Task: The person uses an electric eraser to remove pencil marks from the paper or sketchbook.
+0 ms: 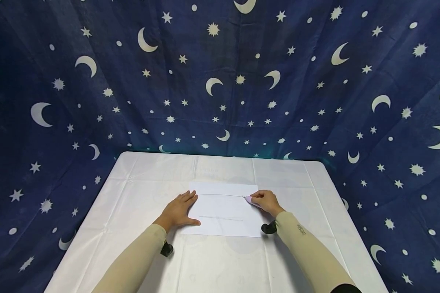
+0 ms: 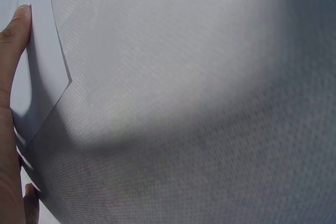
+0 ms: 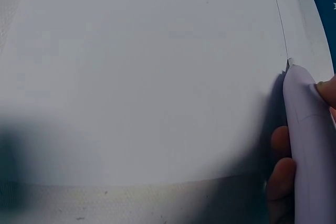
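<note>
A white sheet of paper (image 1: 223,226) lies flat on the table. My left hand (image 1: 179,211) rests spread on the sheet's left edge, its thumb pointing toward the lower middle; the left wrist view shows the thumb (image 2: 16,35) on the paper near a corner. My right hand (image 1: 267,201) grips a lilac utility knife (image 3: 312,145), thumb on one side and fingers on the other. Its small metal blade (image 3: 291,62) touches the paper at the end of a thin dark line (image 1: 220,195) running across the upper part. Lower down is a fainter line (image 1: 220,218).
A white cloth with fold creases covers the table (image 1: 220,264). Dark blue curtains (image 1: 190,81) with moons and stars hang behind and at both sides. Black straps with small dark devices (image 1: 269,228) sit at both wrists, low over the table.
</note>
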Motion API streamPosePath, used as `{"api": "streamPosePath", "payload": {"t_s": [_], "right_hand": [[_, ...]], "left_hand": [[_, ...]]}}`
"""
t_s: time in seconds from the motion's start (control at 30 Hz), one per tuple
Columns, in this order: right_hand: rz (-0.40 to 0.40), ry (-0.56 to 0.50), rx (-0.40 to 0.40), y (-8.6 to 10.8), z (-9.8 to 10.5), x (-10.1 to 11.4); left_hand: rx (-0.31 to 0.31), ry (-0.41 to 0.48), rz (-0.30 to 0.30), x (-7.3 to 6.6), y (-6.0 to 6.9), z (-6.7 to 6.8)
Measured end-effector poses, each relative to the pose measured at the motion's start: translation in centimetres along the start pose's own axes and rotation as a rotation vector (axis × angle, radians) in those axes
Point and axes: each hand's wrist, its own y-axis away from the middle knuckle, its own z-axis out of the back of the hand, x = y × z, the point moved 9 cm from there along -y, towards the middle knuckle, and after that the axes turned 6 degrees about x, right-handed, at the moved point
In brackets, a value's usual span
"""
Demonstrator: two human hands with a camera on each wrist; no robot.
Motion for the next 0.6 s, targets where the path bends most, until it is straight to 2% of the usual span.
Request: {"api": "streamPosePath", "payload": {"t_s": [0.27,0.6], "right_hand": [[-0.023,0.035,0.010,-0.22,-0.31,0.04],[-0.080,0.029,0.037,-0.20,0.24,-0.30]], "left_hand": [[-0.003,0.000,-0.004,0.06,0.04,-0.07],[-0.006,0.000,-0.005,0.07,0.14,-0.02]]}}
